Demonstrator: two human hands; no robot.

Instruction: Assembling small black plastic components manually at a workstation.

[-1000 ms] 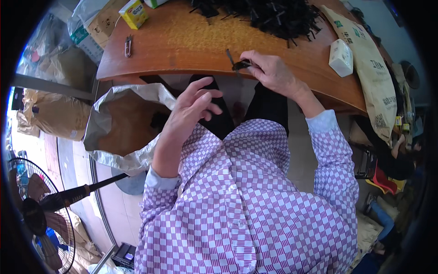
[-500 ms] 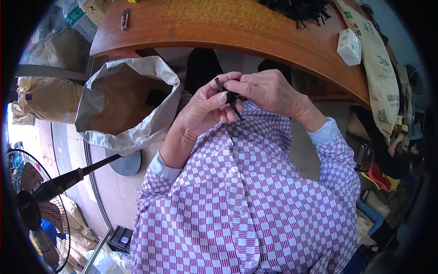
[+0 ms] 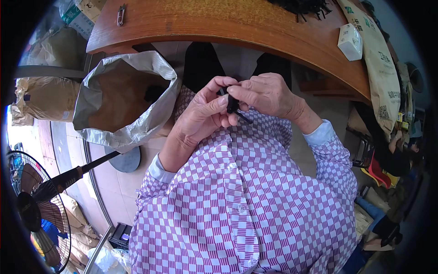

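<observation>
Above my lap, both hands meet on a small black piece (image 3: pixel 233 104) with a thin strip sticking out below; its exact kind is too small to make out. My left hand (image 3: pixel 206 107) pinches it between thumb and fingers. From the other side, the thumb and index finger of my right hand (image 3: pixel 267 95) are closed on its upper end. Fingers cover much of the piece. On the far right of the table lies a heap of black strips (image 3: pixel 308 6). To the left an open woven sack (image 3: pixel 123 98) holds something dark inside.
A wooden table (image 3: pixel 205 23) curves across the front, with thread snips (image 3: pixel 121 15) at its left and a white tissue pack (image 3: pixel 350 42) at its right. A standing fan (image 3: pixel 36 205) is at lower left. Another person's arm (image 3: pixel 396 141) shows at far right.
The black piece has turned between my fingers, its lower strip now pointing more to the right. My right thumb has shifted slightly over its upper end. The view has moved a little.
</observation>
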